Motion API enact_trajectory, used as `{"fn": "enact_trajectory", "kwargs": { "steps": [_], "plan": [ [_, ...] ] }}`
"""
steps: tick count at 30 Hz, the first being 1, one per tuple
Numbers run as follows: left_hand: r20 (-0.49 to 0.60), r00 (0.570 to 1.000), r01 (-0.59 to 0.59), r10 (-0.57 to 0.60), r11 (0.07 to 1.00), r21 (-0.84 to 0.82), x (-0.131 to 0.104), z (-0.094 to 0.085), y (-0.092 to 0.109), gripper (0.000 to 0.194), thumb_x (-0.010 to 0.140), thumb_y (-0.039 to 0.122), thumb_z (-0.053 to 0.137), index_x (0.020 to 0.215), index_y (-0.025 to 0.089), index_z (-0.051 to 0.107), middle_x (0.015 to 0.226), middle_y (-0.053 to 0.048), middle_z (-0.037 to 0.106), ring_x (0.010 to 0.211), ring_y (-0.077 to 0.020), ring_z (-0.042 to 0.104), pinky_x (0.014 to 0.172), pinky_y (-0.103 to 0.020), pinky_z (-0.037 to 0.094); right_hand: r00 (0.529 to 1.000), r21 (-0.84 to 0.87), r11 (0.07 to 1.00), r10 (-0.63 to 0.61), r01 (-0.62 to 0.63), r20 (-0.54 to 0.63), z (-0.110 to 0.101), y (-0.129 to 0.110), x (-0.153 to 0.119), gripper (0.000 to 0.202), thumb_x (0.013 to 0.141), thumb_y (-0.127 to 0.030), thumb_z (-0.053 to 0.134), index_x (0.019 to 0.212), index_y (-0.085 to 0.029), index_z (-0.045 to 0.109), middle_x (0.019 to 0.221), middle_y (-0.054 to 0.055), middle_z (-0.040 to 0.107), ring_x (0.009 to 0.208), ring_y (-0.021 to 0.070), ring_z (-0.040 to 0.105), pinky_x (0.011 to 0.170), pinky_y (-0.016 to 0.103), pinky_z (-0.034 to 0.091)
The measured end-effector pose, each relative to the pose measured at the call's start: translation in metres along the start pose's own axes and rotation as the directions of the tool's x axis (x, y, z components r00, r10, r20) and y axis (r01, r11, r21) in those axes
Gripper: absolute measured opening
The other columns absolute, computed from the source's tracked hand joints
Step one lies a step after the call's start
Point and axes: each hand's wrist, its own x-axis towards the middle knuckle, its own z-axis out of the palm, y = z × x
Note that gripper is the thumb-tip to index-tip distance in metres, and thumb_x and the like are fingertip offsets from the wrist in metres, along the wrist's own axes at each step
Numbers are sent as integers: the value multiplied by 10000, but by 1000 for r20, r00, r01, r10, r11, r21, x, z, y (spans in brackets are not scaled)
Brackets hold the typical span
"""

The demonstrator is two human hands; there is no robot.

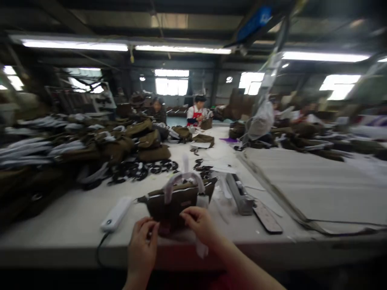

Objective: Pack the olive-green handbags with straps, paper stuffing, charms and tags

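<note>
A dark olive handbag (173,203) stands upright at the table's front edge, its arched handle (184,176) wrapped in pale covering. My left hand (142,241) is at the bag's lower left corner, thumb and forefinger pinched together. Against the bag's front, right of its middle, my right hand (201,225) also makes a pinch. Whatever lies between the fingertips of either hand is too small and blurred to make out. A strip of white wrapping (202,247) hangs below my right wrist, over the table edge.
Left of the bag lies a white power strip (116,213) with a black cord. To its right are a grey metal tool (240,193) and a phone (267,216). Piled olive bags (111,149) and black straps (142,170) cover the left side. A co-worker (198,112) sits opposite.
</note>
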Motion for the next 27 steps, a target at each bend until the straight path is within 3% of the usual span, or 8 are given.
{"fn": "enact_trajectory", "kwargs": {
  "steps": [3, 8, 13, 17, 19, 22, 24, 27],
  "plan": [
    [30, 999, 43, -43, 999, -8, 1, -12, -7, 254, 903, 395, 506, 849, 186, 640, 898, -77, 660, 830, -204, 655, 776, -341, 537, 1000, 17, 1000, 4, -4, 28, 12, 5, 13, 269, 863, -418, 579, 902, -192, 721, 735, 37, 673, 652, 160, 603, 600, 261, 472],
    [146, 960, 258, -238, 955, -143, 2, -17, -5, 231, 933, 387, 481, 892, 198, 609, 718, -19, 660, 648, -154, 656, 650, -257, 495, 1000, -14, 1000, -26, 26, 11, 20, 3, 32, 293, 863, -403, 562, 1013, -196, 706, 842, 78, 713, 722, 210, 657, 681, 328, 523],
    [118, 976, 202, -183, 965, -168, 23, -17, 3, 226, 901, 388, 537, 824, 205, 643, 712, -28, 658, 669, -157, 628, 646, -246, 446, 991, -205, 974, -112, 94, -78, 22, -7, 62, 301, 874, -394, 526, 1027, -205, 703, 854, 68, 726, 665, 203, 665, 679, 343, 498],
    [126, 976, 202, -178, 956, -214, 53, -9, 9, 249, 871, 403, 571, 780, 192, 667, 693, -33, 662, 631, -140, 590, 608, -239, 416, 988, 21, 999, 42, -46, 151, 31, -10, 88, 313, 834, -448, 533, 894, -181, 684, 735, 48, 709, 573, 175, 641, 511, 268, 447],
    [180, 946, 315, -269, 891, -326, 67, -2, 9, 282, 835, 446, 602, 775, 175, 655, 617, -9, 625, 502, -108, 525, 505, -228, 370, 954, 84, 986, 119, -147, 274, 33, -10, 95, 301, 796, -457, 570, 804, -172, 669, 634, 26, 682, 507, 143, 601, 466, 232, 407],
    [292, 865, 501, -408, 679, -537, 80, 6, 8, 384, 732, 533, 678, 733, 155, 607, 542, 36, 555, 348, -55, 381, 368, -213, 230, 923, 88, 976, 157, -200, 352, 30, -7, 100, 274, 742, -437, 634, 748, -166, 677, 552, 5, 651, 465, 114, 560, 445, 203, 375],
    [326, 839, 539, -436, 582, -609, 84, 7, 7, 441, 671, 567, 718, 695, 147, 584, 528, 48, 537, 321, -35, 348, 343, -205, 180, 917, 74, 981, 137, -177, 373, 27, -5, 101, 243, 735, -408, 642, 746, -170, 691, 551, 1, 649, 471, 112, 555, 441, 200, 368],
    [339, 830, 549, -444, 542, -636, 84, 6, 9, 467, 634, 571, 750, 656, 137, 578, 517, 46, 535, 315, -20, 341, 335, -198, 152, 897, 5, 994, 96, -109, 431, 24, -4, 105, 219, 753, -366, 615, 729, -170, 711, 545, 2, 635, 472, 113, 542, 438, 204, 359]
  ]
}}
